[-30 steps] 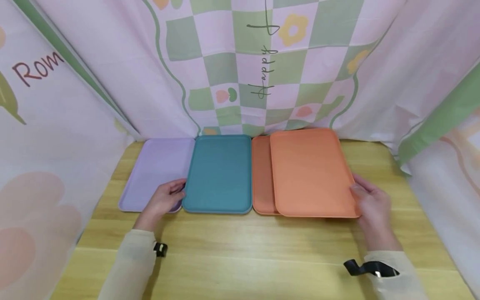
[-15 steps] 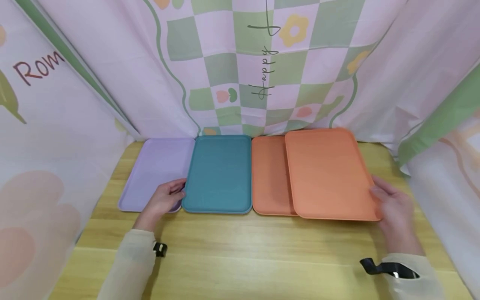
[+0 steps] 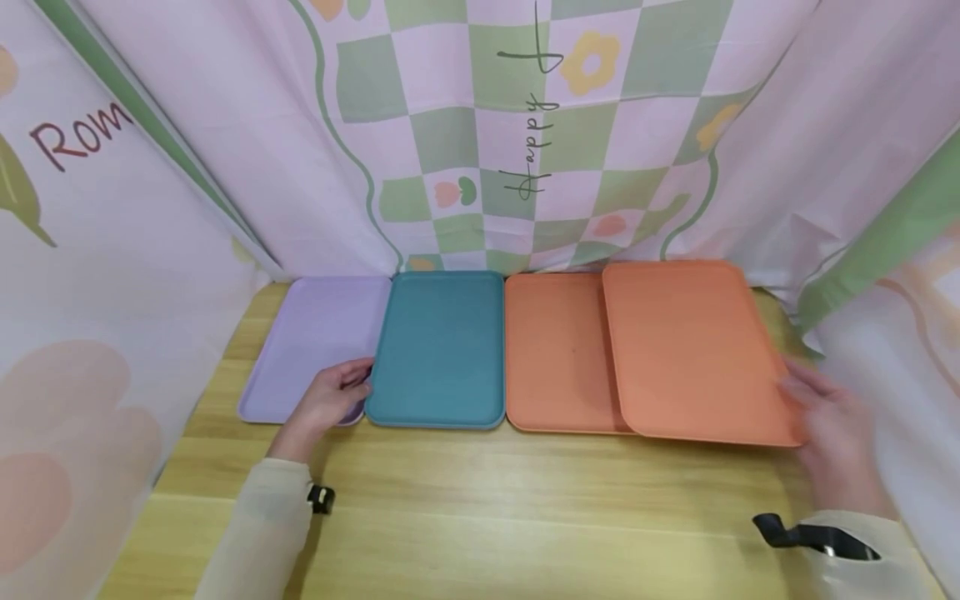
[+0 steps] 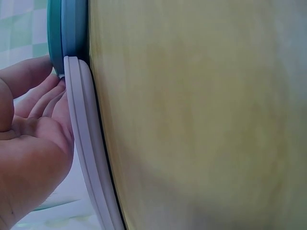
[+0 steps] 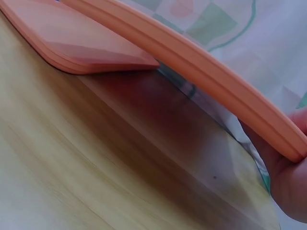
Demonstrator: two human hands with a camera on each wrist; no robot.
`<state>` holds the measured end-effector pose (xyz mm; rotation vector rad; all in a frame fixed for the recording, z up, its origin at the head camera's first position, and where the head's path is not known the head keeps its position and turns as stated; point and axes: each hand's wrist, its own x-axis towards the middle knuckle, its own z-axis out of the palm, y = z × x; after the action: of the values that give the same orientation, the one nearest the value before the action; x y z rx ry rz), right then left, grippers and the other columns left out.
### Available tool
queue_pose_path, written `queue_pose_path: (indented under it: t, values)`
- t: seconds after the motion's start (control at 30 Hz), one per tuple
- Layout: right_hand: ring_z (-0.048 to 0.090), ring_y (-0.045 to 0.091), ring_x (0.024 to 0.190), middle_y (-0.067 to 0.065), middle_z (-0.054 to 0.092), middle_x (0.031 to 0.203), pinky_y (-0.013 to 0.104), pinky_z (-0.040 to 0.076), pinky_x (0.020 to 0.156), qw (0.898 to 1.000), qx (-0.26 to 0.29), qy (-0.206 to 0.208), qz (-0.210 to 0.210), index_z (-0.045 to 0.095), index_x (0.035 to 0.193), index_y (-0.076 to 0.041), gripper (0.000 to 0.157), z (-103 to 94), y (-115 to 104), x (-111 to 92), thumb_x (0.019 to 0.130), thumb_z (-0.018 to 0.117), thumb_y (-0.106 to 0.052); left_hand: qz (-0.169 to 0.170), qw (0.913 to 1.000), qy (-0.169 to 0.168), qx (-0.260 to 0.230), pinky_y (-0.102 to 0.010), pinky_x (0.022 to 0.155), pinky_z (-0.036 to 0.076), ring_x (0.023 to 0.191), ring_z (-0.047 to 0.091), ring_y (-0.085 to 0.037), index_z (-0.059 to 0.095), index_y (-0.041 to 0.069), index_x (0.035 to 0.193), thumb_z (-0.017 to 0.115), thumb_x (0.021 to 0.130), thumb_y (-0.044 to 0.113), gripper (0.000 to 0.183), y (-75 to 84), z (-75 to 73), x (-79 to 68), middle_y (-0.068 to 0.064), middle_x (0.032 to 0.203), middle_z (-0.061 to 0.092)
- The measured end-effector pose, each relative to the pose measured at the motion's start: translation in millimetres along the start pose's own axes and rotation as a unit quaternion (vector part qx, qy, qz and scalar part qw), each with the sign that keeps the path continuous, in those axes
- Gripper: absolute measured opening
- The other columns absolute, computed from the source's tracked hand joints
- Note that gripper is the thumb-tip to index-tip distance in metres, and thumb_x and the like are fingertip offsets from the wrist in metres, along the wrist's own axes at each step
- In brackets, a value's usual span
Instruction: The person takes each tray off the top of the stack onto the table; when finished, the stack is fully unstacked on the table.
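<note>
Four flat rectangular trays show in the head view. My right hand (image 3: 840, 425) grips the right edge of an orange tray (image 3: 697, 350), raised above the table and overlapping a second orange tray (image 3: 555, 358) that lies flat. In the right wrist view, a gap shows under the raised orange tray (image 5: 206, 72), its rim held between thumb and palm. My left hand (image 3: 326, 404) pinches the left edge of the teal tray (image 3: 442, 350) near its front corner, over the purple tray (image 3: 322, 333). In the left wrist view, the thumb meets the teal rim (image 4: 55, 36); the fingertips are partly hidden.
The trays stand in a row along the back of a wooden table (image 3: 480, 517). A light blue rim (image 4: 74, 28) shows beneath the teal one. Behind hangs a checkered curtain (image 3: 510, 133), with printed cloth (image 3: 82, 317) on the left side.
My right hand has moved to the right with the upper orange tray, uncovering more of the orange tray below. The left hand has stayed at the teal tray.
</note>
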<state>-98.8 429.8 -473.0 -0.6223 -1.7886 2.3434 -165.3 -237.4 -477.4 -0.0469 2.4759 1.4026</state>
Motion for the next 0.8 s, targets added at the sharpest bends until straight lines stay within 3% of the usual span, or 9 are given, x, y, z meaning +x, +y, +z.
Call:
queue_pose_path:
  t: [0.07, 0.33, 0.53, 0.8]
  values:
    - [0.051, 0.008, 0.046, -0.011, 0.072, 0.076, 0.024, 0.046, 0.040, 1.000, -0.008, 0.006, 0.001, 0.084, 0.118, -0.032, 0.034, -3.4, -3, 0, 0.103, 0.070, -0.004, -0.001, 1.0000, 0.001, -0.001, -0.053, 0.127, 0.042, 0.154, 0.047, -0.042, 0.049, -0.001, 0.160, 0.058, 0.110, 0.007, 0.051, -0.1, -0.3, 0.2, -0.026, 0.163, 0.050]
    - [0.057, 0.010, 0.051, -0.008, 0.072, 0.074, 0.026, 0.050, 0.044, 1.000, 0.000, 0.000, 0.018, 0.086, 0.114, -0.031, 0.034, -16.0, -8, 5, 0.104, 0.069, -0.003, 0.001, 1.0000, 0.002, 0.004, -0.053, 0.127, 0.043, 0.154, 0.048, -0.042, 0.049, 0.000, 0.160, 0.058, 0.110, 0.008, 0.051, -1.0, -0.2, 0.2, -0.026, 0.162, 0.051]
    - [0.064, 0.009, 0.058, -0.009, 0.076, 0.079, 0.026, 0.055, 0.048, 1.000, -0.008, -0.001, 0.025, 0.085, 0.116, -0.032, 0.034, -26.5, -10, 9, 0.104, 0.069, -0.005, 0.005, 1.0000, 0.004, 0.001, -0.054, 0.127, 0.042, 0.154, 0.047, -0.042, 0.050, -0.001, 0.159, 0.059, 0.110, 0.007, 0.051, -2.4, -0.6, 1.1, -0.027, 0.162, 0.051]
    - [0.068, 0.005, 0.065, -0.017, 0.081, 0.091, 0.023, 0.055, 0.051, 1.000, -0.016, 0.016, 0.002, 0.086, 0.116, -0.028, 0.032, -37.3, -10, 16, 0.101, 0.072, -0.002, 0.003, 1.0000, 0.000, -0.001, -0.054, 0.127, 0.043, 0.155, 0.046, -0.042, 0.049, -0.002, 0.160, 0.058, 0.110, 0.006, 0.051, -1.6, -0.6, 1.4, -0.027, 0.163, 0.049]
